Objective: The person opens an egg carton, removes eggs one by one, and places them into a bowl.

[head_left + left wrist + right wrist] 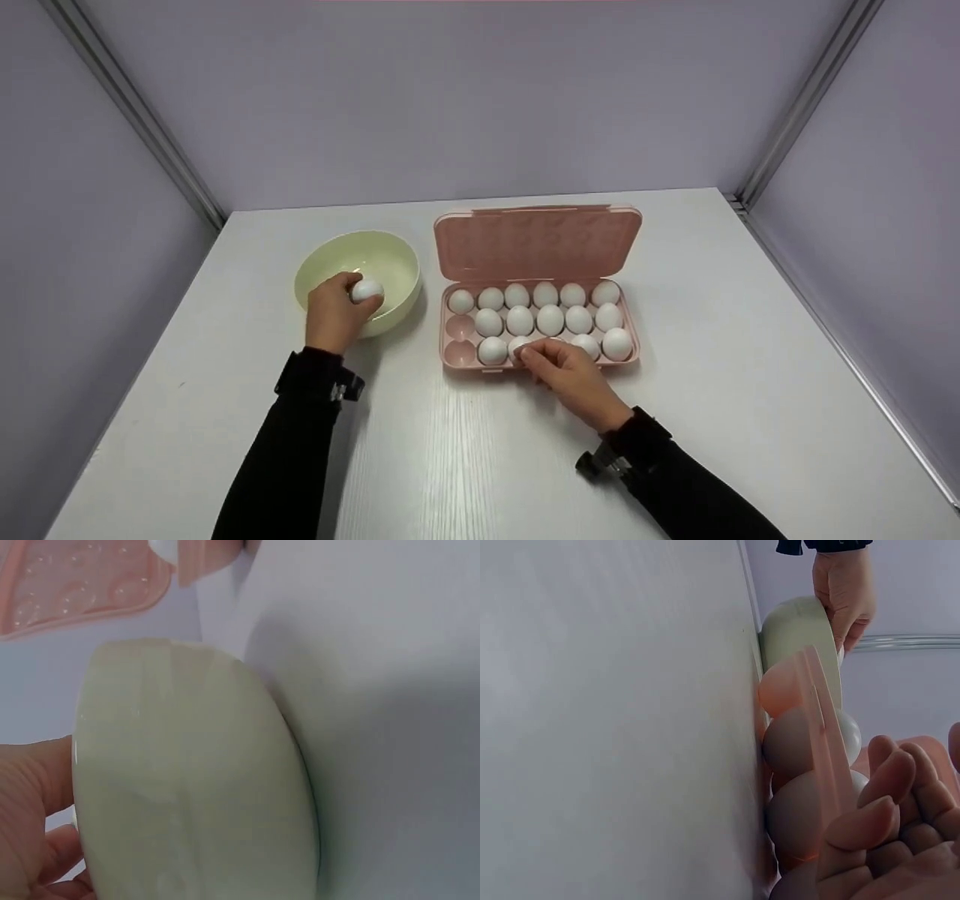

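Observation:
A pale green bowl (322,264) stands left of a pink egg tray (634,352) whose lid (536,241) lies open at the back. My left hand (358,294) grips a white egg (368,289) just over the bowl's near rim; the left wrist view shows only the bowl's outer wall (195,780) and my palm (26,817). My right hand (529,355) pinches an egg (517,346) in the tray's front row. Curled fingers (885,799) sit over the tray wall in the right wrist view, with eggs (802,742) behind it.
Several white eggs fill most of the tray; two cups (459,339) at its left end hold none. The white table (712,420) is hemmed by lilac walls with metal rails at both back corners. The bowl's inside shows no eggs.

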A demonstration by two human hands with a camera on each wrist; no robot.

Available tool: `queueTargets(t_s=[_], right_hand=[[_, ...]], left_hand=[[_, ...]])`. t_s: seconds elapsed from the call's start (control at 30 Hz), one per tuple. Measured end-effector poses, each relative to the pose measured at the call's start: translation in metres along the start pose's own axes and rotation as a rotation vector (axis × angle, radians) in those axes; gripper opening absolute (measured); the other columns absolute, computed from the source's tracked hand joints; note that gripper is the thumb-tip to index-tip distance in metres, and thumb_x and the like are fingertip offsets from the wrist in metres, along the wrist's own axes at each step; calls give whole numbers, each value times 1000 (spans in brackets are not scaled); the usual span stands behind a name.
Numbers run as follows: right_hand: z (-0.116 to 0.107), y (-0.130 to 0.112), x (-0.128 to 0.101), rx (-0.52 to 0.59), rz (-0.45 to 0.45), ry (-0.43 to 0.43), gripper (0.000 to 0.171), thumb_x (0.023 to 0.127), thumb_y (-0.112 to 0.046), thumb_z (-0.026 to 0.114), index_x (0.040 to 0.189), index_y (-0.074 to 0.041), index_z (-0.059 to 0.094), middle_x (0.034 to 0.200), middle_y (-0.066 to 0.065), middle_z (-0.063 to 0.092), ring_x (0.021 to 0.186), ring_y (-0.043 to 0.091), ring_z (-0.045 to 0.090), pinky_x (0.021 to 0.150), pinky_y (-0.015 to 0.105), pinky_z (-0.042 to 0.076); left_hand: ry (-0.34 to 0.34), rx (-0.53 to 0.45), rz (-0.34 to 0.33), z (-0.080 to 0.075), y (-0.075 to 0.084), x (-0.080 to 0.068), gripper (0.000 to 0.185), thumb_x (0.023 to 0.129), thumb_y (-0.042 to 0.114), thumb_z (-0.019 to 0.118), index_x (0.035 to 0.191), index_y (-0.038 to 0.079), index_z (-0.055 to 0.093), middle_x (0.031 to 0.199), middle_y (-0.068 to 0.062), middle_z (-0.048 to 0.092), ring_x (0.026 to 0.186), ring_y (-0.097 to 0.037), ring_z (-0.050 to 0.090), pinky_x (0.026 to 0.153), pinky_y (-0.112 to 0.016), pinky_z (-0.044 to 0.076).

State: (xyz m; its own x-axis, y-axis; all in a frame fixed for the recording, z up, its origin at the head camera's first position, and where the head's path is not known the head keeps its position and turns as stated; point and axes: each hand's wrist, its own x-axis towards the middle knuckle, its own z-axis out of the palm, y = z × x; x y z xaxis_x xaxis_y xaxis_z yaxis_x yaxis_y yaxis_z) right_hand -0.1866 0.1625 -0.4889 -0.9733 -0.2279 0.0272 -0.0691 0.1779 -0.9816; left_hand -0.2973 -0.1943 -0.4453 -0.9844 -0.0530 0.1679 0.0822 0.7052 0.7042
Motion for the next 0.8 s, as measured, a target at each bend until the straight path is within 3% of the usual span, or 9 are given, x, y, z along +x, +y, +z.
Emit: queueTargets(t_s=[0.23, 0.43, 0.5, 0.57, 0.67, 0.8], right_hand=[[1, -1, -1, 24, -1, -6, 33, 108, -27, 65, 118, 3, 73, 105, 13, 72, 80, 13, 58, 71, 25, 47], [-1, -1, -1, 19, 9, -8, 35, 108, -29, 65, 121, 3, 72, 109, 15, 72, 83, 17, 59, 72, 25, 49], [-2, 0, -1, 15, 14, -3, 35, 108, -29, 65, 120, 3, 72, 109, 15, 72, 85, 19, 60, 73, 26, 49], [-1, 0, 0, 10, 16, -1, 34, 108, -28, 65, 120, 3, 73, 108, 15, 72, 85, 20, 60, 73, 26, 49], [0, 1, 0, -2, 9, -5, 34, 108, -28, 65, 120, 4, 72, 108, 14, 73, 84, 19, 60, 73, 26, 49], [0, 2, 2, -5, 4, -12, 35, 108, -27, 65, 121, 4, 72, 109, 15, 73, 84, 19, 61, 74, 26, 50]], left_hand=[[-145, 170, 8, -6, 1, 12, 53, 91, 22, 80, 131, -11, 68, 123, -31, 74, 113, -46, 70, 99, -57, 56], [-255, 308, -19, -5, 6, 24, 52, 88, 29, 84, 121, -9, 74, 123, -27, 76, 114, -45, 72, 99, -55, 58], [-263, 332, -25, -3, 7, 28, 47, 86, 30, 84, 113, -8, 76, 118, -25, 78, 104, -41, 74, 92, -52, 59], [-265, 354, -30, -1, 7, 31, 38, 84, 30, 84, 97, -5, 76, 101, -19, 79, 87, -33, 70, 78, -45, 58], [-267, 369, -38, 1, 5, 35, 34, 83, 29, 83, 71, 5, 62, 76, -6, 64, 71, -22, 54, 62, -36, 46], [-257, 367, -46, 2, 2, 35, 47, 82, 31, 83, 62, 15, 44, 67, 2, 47, 65, -19, 46, 59, -34, 40]])
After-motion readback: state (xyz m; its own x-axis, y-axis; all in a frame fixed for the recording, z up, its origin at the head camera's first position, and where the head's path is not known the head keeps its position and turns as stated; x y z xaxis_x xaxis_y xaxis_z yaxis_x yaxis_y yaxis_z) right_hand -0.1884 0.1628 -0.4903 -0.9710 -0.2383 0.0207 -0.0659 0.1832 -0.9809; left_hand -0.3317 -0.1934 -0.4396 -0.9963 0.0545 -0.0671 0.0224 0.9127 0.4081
